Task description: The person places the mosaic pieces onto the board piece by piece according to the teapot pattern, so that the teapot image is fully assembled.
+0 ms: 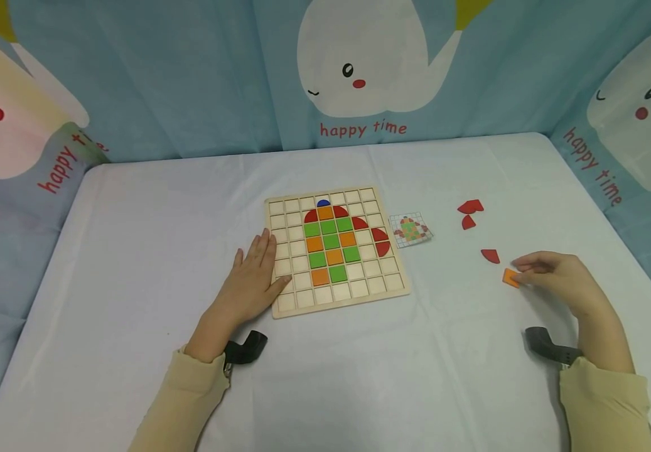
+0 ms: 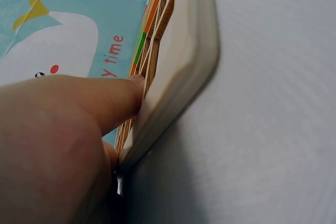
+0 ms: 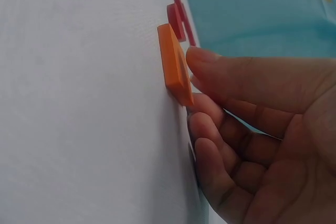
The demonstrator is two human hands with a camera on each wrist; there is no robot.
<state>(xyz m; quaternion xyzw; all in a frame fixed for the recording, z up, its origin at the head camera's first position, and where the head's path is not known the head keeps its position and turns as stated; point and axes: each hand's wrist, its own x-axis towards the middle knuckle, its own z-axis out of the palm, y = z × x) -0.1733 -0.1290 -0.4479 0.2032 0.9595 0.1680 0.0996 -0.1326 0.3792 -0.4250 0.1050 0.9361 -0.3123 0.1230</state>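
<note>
A wooden grid board [image 1: 288,302] lies on the table, holding green, orange, red and blue pieces in part of its squares. My left hand [image 1: 250,279] rests on its left edge with fingers extended, and the thumb lies over the near left squares. The left wrist view shows that thumb [image 2: 113,100] against the board's rim [image 2: 197,40]. Off to the right, my right hand [image 1: 559,282] pinches an orange square tile [image 1: 509,278] at the tabletop. Close up, the thumb touches the orange tile [image 3: 170,59] while the other fingers curl; the index fingertip is partly hidden.
A small pattern card [image 1: 411,230] lies just right of the board, one corner slightly raised. Beyond it are several red quarter-round pieces [image 1: 470,206], with one red piece [image 1: 491,256] nearer the right hand. A printed blue curtain [image 1: 189,81] stands behind the white table [image 1: 359,376].
</note>
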